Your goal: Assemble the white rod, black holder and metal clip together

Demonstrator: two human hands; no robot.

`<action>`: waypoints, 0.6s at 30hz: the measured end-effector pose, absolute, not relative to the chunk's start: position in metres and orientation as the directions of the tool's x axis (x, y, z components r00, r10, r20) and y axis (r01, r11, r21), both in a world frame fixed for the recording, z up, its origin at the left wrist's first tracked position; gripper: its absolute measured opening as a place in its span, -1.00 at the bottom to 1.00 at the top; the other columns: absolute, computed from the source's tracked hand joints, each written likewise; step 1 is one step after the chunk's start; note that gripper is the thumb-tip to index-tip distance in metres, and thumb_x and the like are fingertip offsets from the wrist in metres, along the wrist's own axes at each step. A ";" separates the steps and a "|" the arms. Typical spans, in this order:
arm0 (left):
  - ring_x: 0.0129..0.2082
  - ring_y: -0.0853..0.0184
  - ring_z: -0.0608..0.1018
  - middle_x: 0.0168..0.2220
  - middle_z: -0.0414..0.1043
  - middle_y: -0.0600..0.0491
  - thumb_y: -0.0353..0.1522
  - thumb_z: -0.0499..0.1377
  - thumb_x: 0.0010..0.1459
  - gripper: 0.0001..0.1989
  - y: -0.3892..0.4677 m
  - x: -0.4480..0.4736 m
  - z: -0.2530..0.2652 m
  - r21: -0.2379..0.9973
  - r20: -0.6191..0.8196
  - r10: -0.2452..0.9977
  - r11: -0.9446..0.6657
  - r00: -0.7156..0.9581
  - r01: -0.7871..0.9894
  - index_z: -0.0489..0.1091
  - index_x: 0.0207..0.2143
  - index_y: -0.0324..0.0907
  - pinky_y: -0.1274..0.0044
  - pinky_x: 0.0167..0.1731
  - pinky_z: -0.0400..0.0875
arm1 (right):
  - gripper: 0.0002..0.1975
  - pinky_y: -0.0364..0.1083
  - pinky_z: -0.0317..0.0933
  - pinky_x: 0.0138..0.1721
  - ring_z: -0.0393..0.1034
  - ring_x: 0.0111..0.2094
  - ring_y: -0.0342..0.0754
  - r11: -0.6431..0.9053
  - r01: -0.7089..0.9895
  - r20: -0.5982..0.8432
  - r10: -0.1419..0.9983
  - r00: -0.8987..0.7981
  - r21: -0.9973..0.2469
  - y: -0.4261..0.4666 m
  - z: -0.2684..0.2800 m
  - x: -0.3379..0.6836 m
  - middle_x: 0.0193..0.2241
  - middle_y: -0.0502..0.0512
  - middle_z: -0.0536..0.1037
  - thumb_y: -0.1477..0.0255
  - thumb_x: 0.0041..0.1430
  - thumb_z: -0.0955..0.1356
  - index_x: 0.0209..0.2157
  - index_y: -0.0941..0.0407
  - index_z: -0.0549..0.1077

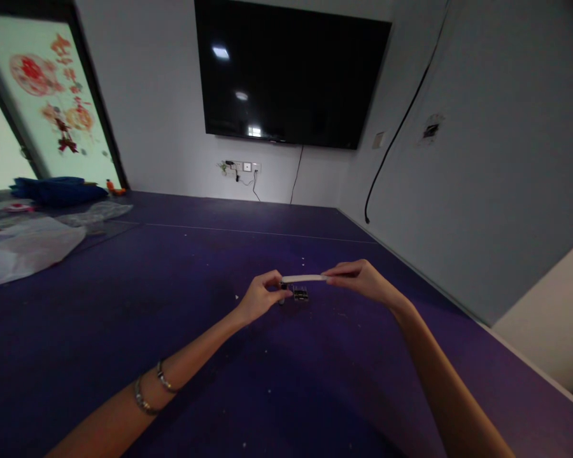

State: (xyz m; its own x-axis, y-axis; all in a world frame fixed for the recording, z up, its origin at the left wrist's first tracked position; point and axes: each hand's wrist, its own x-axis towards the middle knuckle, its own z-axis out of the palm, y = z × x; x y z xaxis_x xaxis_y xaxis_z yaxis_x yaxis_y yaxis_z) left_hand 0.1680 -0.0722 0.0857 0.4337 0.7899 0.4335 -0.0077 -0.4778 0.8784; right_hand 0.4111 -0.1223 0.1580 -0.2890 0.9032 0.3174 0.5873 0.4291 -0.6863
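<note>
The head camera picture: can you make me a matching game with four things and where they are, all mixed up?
Things:
1. Pale strip
2. Big black screen
3. Dark blue bundle
4. Black cable

Places:
A. Far back on the picture's left
B. Dangling down on the picture's right
C. Between the left hand and the right hand
D. High up, above the white sockets

Right pairs: 1-C, 2-D, 3-A, 4-B
</note>
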 end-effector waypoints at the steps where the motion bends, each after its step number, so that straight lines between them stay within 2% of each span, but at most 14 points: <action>1: -0.49 0.44 0.41 -0.54 0.35 0.14 -0.35 0.29 -0.10 -0.80 -0.072 0.168 0.085 0.875 0.440 0.789 -0.484 0.429 -0.006 0.30 -0.53 -0.22 0.56 -0.41 0.31 | -0.74 -0.12 0.21 -0.41 0.39 -0.43 -0.09 0.428 0.591 0.323 0.904 -0.281 -0.683 -0.123 0.159 0.411 -0.44 0.06 0.56 0.27 -0.01 0.37 -0.28 0.08 0.57; 4: -0.46 0.43 0.42 -0.53 0.36 0.14 -0.35 0.30 -0.11 -0.79 -0.071 0.168 0.083 0.868 0.450 0.788 -0.497 0.420 0.002 0.31 -0.53 -0.22 0.55 -0.38 0.32 | -0.75 -0.12 0.21 -0.41 0.38 -0.42 -0.09 0.430 0.600 0.348 0.902 -0.255 -0.675 -0.125 0.161 0.409 -0.44 0.05 0.56 0.28 0.00 0.37 -0.28 0.07 0.57; 8: -0.48 0.43 0.43 -0.53 0.37 0.12 -0.34 0.29 -0.09 -0.80 -0.073 0.168 0.085 0.881 0.425 0.788 -0.473 0.446 -0.003 0.32 -0.51 -0.23 0.54 -0.41 0.34 | -0.74 -0.13 0.21 -0.43 0.38 -0.43 -0.10 0.454 0.588 0.337 0.891 -0.305 -0.669 -0.128 0.163 0.406 -0.43 0.06 0.55 0.27 0.00 0.37 -0.27 0.08 0.57; 13: -0.46 0.41 0.44 -0.51 0.39 0.10 -0.36 0.31 -0.13 -0.80 -0.076 0.170 0.087 0.880 0.435 0.799 -0.474 0.415 -0.009 0.33 -0.50 -0.24 0.53 -0.37 0.35 | -0.76 -0.11 0.22 -0.40 0.39 -0.42 -0.08 0.423 0.598 0.347 0.905 -0.246 -0.681 -0.129 0.165 0.403 -0.43 0.07 0.56 0.30 0.00 0.37 -0.29 0.08 0.57; 18: -0.48 0.42 0.44 -0.51 0.38 0.12 -0.32 0.30 -0.11 -0.79 -0.075 0.168 0.087 0.886 0.417 0.790 -0.463 0.449 -0.007 0.32 -0.50 -0.24 0.54 -0.41 0.35 | -0.76 -0.12 0.22 -0.42 0.38 -0.43 -0.09 0.447 0.591 0.344 0.894 -0.286 -0.671 -0.132 0.167 0.401 -0.44 0.07 0.55 0.29 0.00 0.37 -0.29 0.06 0.57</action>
